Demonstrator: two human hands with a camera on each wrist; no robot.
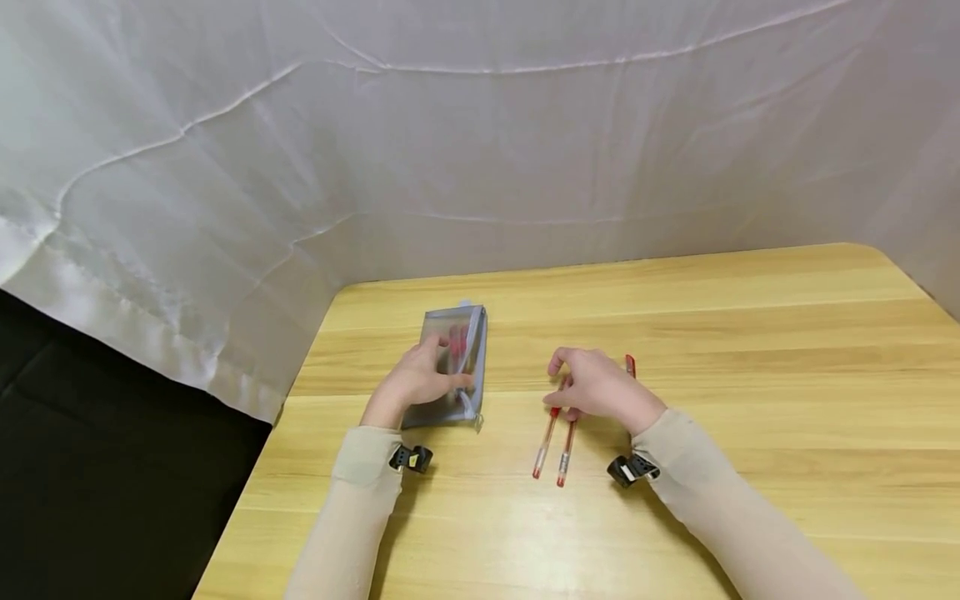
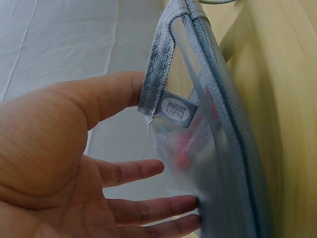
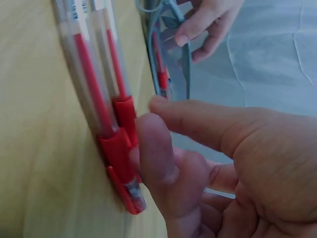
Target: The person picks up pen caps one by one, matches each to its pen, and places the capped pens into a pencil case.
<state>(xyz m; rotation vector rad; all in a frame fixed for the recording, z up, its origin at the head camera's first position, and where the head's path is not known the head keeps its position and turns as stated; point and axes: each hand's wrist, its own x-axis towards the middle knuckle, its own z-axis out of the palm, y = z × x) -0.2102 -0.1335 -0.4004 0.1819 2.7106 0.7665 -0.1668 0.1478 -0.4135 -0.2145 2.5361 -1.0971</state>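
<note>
My left hand [image 1: 423, 375] is at a grey-blue mesh pouch [image 1: 438, 408] lying on the table. Its thumb touches the pouch's zip edge, and its straight fingers [image 2: 143, 210] lie along the mesh side; the mouth gapes a little. Red pens [image 1: 459, 342] show blurred through the mesh. My right hand [image 1: 596, 383] is over two clear pens with red caps [image 1: 566, 458], thumb and forefinger apart with nothing between them. In the right wrist view a fingertip is close to one red cap [image 3: 116, 148]; whether it touches cannot be told. Another red-capped pen [image 1: 631, 364] is partly hidden behind that hand.
The wood-grain table [image 1: 787, 400] stretches off to the right. Pale cloth [image 1: 525, 150] hangs along its back and left side. Dark fabric [image 1: 97, 467] lies beyond the left edge. A small black camera sits on each wrist.
</note>
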